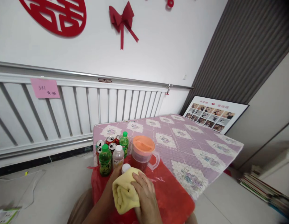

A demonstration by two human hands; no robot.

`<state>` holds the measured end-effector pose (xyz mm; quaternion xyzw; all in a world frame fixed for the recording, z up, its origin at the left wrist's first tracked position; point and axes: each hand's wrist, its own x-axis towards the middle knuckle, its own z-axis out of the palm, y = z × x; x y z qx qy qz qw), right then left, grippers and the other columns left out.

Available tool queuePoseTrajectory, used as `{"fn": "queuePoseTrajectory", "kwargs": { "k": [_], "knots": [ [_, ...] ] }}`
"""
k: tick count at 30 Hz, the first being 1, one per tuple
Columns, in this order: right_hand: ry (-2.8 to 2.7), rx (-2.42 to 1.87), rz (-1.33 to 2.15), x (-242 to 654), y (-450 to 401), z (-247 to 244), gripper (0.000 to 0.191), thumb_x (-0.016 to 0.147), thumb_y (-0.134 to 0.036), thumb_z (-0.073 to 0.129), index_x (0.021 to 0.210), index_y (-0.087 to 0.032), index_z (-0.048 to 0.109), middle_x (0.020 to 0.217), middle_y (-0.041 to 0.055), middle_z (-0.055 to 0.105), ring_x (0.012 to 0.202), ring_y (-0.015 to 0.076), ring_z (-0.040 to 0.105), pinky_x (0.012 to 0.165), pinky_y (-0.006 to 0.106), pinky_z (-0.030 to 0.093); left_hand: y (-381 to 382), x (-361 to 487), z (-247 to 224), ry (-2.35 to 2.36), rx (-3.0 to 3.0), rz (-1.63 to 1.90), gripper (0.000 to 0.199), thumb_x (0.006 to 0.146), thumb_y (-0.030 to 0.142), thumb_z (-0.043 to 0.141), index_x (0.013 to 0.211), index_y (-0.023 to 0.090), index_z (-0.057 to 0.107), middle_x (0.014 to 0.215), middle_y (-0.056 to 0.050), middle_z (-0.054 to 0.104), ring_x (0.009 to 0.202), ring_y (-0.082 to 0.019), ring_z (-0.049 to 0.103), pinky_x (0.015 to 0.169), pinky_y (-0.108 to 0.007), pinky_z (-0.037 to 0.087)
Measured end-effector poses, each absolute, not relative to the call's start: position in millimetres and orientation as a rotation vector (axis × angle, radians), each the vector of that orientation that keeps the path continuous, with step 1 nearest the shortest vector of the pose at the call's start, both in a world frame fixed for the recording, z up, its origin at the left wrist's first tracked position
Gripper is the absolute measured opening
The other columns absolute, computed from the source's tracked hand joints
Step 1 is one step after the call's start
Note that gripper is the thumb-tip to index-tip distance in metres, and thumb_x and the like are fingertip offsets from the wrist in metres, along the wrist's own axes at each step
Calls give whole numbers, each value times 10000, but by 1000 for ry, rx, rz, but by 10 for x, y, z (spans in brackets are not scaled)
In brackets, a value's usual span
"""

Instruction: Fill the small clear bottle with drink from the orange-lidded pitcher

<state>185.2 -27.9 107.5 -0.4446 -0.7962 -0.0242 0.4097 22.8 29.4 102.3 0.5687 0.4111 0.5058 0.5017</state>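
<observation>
A folded yellow cloth (125, 193) is held over the red plastic sheet (173, 199) at the near end of the table. My right hand (144, 189) grips the cloth from its right side. Behind the cloth, my left hand (115, 177) is mostly hidden; it is close to a bottle with a white cap (126, 168), and its fingers do not show. A clear pitcher with an orange lid (143, 145) stands just beyond my hands. To its left are two green-capped bottles (105, 161), a white-capped clear bottle (118, 157) and several opened cans (110, 140).
The table's patterned purple cover (185, 143) stretches to the right. A white radiator (74, 109) runs along the wall behind, with glasses (105, 80) on it. A photo board (214, 113) leans at the far right. Stacked books (261, 189) lie on the floor at right.
</observation>
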Motion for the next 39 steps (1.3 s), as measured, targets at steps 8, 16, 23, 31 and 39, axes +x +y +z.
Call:
{"fn": "queuePoseTrajectory", "kwargs": {
  "k": [8,16,23,31,39],
  "knots": [
    [-1070,-1505,659,1953,-380,1009,584,858,-390,538,1378,-144,437,1263,159,654,1104,293,645,918,393,525,345,102,1048,1059,1538,1058,713,632,110,697,1316,146,498,1339,-126,610,1251,-313,548,1108,-444,399],
    [-928,-1336,1030,1795,-202,1155,720,828,-538,607,1439,-201,432,1345,120,625,1127,284,642,879,365,541,406,45,1031,885,1555,958,757,714,221,738,1387,197,391,1410,-120,552,1265,-279,546,1069,-385,453],
    [-1172,-1535,962,1943,-216,852,565,846,-418,540,1313,-101,539,1233,177,680,1101,303,658,942,399,499,447,-49,992,890,1577,855,754,704,183,684,1387,206,364,1352,-91,579,1267,-270,527,1093,-402,411],
    [-1264,-1685,877,2023,-311,834,692,826,-379,541,1417,-42,418,1429,240,517,1284,327,540,1087,445,387,546,-145,1087,776,1542,725,785,676,319,745,1388,199,439,1376,-95,585,1315,-336,486,1117,-469,374],
    [-1155,-1353,956,1979,-367,1216,787,922,-453,512,1569,-232,123,1613,89,273,1420,206,376,1134,368,341,314,5,1065,1056,1470,1026,813,670,338,767,1401,203,437,1415,-126,559,1332,-338,487,1142,-489,355]
  ]
}}
